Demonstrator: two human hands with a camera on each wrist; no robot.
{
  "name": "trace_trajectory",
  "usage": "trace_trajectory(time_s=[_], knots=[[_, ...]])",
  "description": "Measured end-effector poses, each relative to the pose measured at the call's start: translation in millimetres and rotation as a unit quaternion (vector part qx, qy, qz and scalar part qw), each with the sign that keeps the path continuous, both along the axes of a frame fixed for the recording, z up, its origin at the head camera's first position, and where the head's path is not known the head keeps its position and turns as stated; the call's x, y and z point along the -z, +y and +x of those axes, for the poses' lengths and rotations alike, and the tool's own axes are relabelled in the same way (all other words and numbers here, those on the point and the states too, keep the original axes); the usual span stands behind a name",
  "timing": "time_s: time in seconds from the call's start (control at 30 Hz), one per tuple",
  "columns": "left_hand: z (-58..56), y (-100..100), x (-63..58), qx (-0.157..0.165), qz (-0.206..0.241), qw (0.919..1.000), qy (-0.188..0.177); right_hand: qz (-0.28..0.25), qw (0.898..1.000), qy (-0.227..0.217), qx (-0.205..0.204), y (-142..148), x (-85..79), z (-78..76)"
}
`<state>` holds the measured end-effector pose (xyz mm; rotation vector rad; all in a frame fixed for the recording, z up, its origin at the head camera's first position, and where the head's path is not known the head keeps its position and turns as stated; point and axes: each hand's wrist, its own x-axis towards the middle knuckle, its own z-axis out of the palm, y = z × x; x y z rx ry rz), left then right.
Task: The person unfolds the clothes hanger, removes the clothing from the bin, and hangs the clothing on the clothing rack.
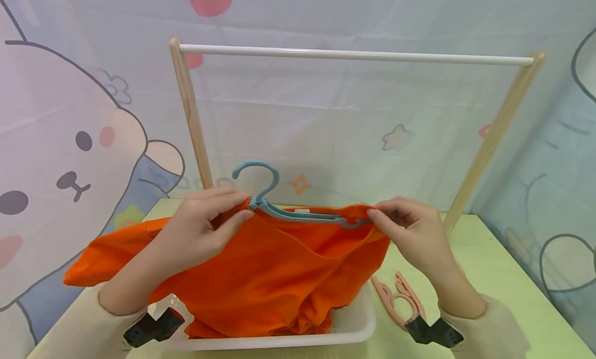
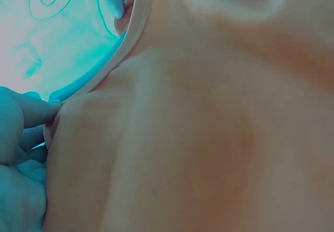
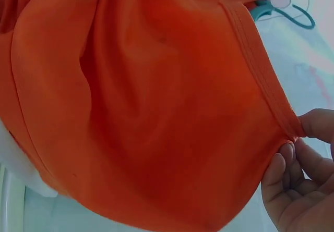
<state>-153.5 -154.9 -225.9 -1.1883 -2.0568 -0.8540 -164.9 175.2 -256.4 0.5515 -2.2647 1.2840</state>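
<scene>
An orange shirt (image 1: 261,281) hangs between the two hands, its neckline stretched sideways and its lower part bunched down into a white basket (image 1: 365,317). Inside the neckline lies a light blue hanger (image 1: 298,215), its hook standing up out of the collar on the left and one arm reaching toward the right. My left hand (image 1: 200,229) pinches the collar right beside the base of the hook. At the other end of the neckline, my right hand (image 1: 414,229) pinches the collar edge between thumb and fingers, close to the hanger's tip. The right wrist view shows that hand (image 3: 305,180) gripping the hem.
A clothes rack with a white bar (image 1: 354,54) and wooden posts (image 1: 493,136) stands behind the shirt. On the green table (image 1: 507,281), a pink folding hanger (image 1: 398,302) lies right of the basket. A printed cloth (image 1: 302,116) hangs at the back.
</scene>
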Motion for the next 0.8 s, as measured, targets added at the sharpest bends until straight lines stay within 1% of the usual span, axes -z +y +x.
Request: trace_trajectory(time_s=[0.17, 0.27, 0.4, 0.57, 0.63, 0.8], knots=[[-3.3, 13, 2.0, -0.018, -0.011, 0.9998, 0.001, -0.014, 1.000, -0.014, -0.020, -9, 0.0, -0.6], [-4.4, 20, 2.7, -0.019, -0.008, 0.9998, -0.007, -0.026, 0.999, -0.017, -0.033, -15, 0.6, -0.9], [-4.8, 31, 2.6, -0.022, -0.002, 0.9997, -0.014, -0.038, 0.998, -0.008, -0.050, -23, 1.4, -1.1], [-7.6, 43, 3.0, -0.015, 0.006, 0.9998, 0.009, -0.049, 0.995, 0.012, -0.084, -35, -0.3, 1.5], [-9.0, 48, 3.0, -0.010, 0.011, 0.9997, 0.019, -0.045, 0.994, 0.031, -0.093, -39, -1.6, 3.3], [-10.6, 57, 1.3, -0.001, 0.017, 0.9996, 0.023, -0.032, 0.991, 0.073, -0.105, -47, -4.1, 6.8]])
